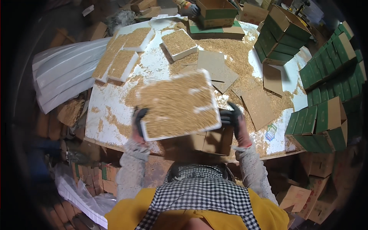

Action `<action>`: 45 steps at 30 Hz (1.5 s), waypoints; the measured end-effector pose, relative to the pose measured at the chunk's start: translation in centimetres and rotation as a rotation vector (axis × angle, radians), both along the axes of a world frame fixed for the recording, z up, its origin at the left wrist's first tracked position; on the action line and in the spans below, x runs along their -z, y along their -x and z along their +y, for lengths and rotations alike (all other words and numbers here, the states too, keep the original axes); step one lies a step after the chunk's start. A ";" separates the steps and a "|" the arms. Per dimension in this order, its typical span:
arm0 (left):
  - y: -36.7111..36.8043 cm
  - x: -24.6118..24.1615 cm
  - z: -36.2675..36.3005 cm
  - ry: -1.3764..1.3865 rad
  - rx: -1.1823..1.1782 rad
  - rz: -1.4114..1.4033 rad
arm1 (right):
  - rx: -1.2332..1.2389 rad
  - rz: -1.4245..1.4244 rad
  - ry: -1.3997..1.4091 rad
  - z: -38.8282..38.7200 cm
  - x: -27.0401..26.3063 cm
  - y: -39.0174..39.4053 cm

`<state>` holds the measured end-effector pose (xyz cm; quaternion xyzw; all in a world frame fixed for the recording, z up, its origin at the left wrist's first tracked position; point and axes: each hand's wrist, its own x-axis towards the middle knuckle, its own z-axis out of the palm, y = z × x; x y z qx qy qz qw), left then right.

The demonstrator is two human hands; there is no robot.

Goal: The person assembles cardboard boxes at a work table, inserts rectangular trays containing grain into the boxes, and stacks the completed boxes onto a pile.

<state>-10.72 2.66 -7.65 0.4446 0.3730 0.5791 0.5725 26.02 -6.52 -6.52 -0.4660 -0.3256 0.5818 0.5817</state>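
A white foam tray filled with tan husk-like material is tilted and slightly blurred in the air between my hands. My left hand, in a dark glove with bare skin showing at the wrist, grips its left end. At the right end, my right hand has its thumb raised and its fingers against or just under the rim; the grip there is partly hidden. Below the tray, at the near table edge, sits an open cardboard box, largely covered by the tray and its shadow.
Filled white trays and another tray lie on the husk-strewn white table. Cardboard sheets lie right of centre. Green boxes stand at right. Plastic-wrapped white stacks flank the left. A co-worker's gloved hand touches a far box.
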 end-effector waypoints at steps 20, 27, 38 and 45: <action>-13.9 3.3 -7.3 0.494 0.184 -0.151 | 0.306 -0.160 0.122 -9.2 -10.6 0.7; -8.1 11.0 8.1 0.439 0.294 -0.068 | 0.252 -0.405 0.312 -5.7 -0.8 1.4; -30.3 11.8 22.2 -0.139 0.329 1.563 | -0.249 -1.665 0.513 -3.8 4.7 0.8; -16.9 22.0 26.1 0.045 0.347 0.831 | 0.768 -1.370 0.154 -4.2 -0.5 -3.8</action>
